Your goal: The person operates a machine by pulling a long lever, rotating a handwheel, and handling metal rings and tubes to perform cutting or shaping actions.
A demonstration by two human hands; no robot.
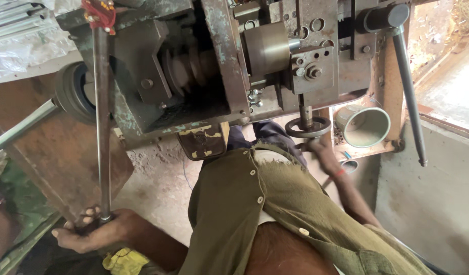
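Nearest you, at about 7 o'clock in the view, your left hand [94, 231] is clenched round the lower end of a long steel rod [102, 127]. The rod runs almost straight up toward 11 o'clock and ends at a red fitting [99, 12] on top of the machine [214, 66]. A yellow rag [125, 260] lies just below that hand.

Across your olive shirt [275, 214], at about 3 o'clock from the middle, your right hand [323, 150] reaches forward and sits just under the small round handwheel [308, 126] that hangs on a short shaft below the machine's front plate. The hand is blurred, so I cannot tell whether it grips the wheel or only touches its rim.

Further out, a grey metal cup [363, 126] lies on its side on the rusty shelf [369, 150], mouth toward you, just to the right of the handwheel. A long lever with a black knob [408, 86] slants down at 2 o'clock, untouched. In the head of the machine a polished steel cylinder [267, 48] sits beside the stepped pulley [191, 69].

As I judge it, you are mid-way: the rod is in hand and set at the machine, the handwheel is being attended to, and the lever is not yet touched.
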